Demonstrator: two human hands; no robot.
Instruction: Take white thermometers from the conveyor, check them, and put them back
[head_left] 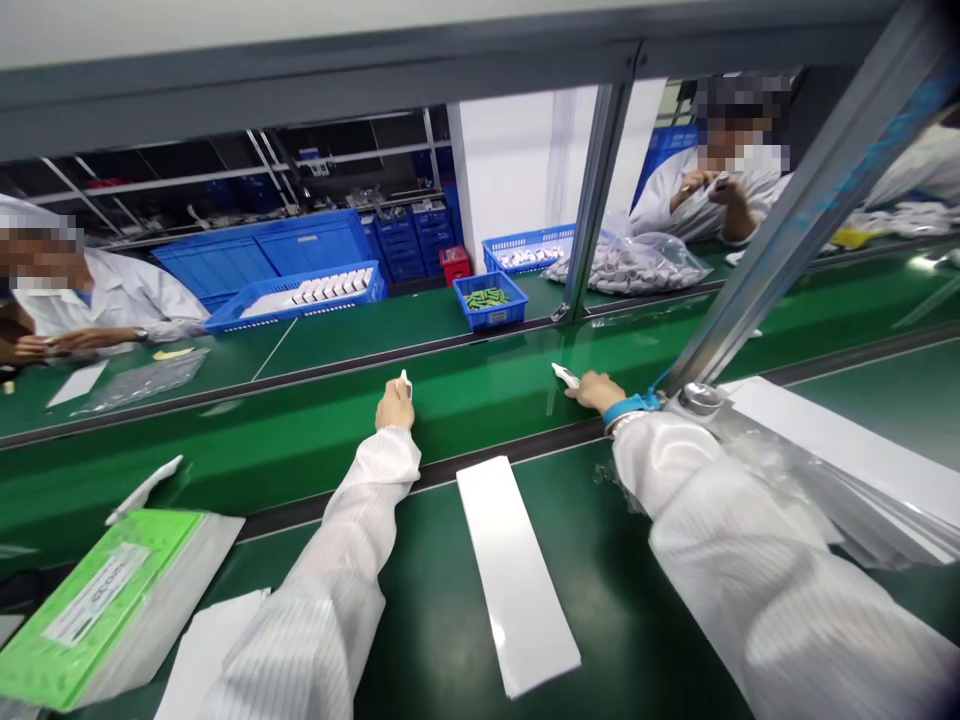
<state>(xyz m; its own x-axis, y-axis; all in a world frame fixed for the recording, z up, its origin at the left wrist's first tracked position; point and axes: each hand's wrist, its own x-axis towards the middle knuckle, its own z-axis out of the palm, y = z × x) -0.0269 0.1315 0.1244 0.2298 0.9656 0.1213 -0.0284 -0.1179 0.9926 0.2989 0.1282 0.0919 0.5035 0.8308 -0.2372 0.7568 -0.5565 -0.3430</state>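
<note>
Both my arms reach out over the green conveyor belt [480, 375]. My left hand [394, 405] is closed around a small white plastic piece [406, 381], whose tip shows above the fingers. Farther right, my right hand [598, 391], with a blue band at the wrist, grips a slim white plastic piece [564, 376] that points left. Its underside is close to the belt; I cannot tell if it touches. Between my forearms, a long white sheet [517, 575] lies on the dark green table. Another curved white plastic piece [146, 490] lies at the belt's left.
A green labelled stack [97, 605] sits at the lower left. White sheets in clear plastic [847, 450] lie right, beside a slanted metal post [795, 200]. Across the belt are a blue bin of green parts [491, 315], a bag of white parts [630, 265], and co-workers.
</note>
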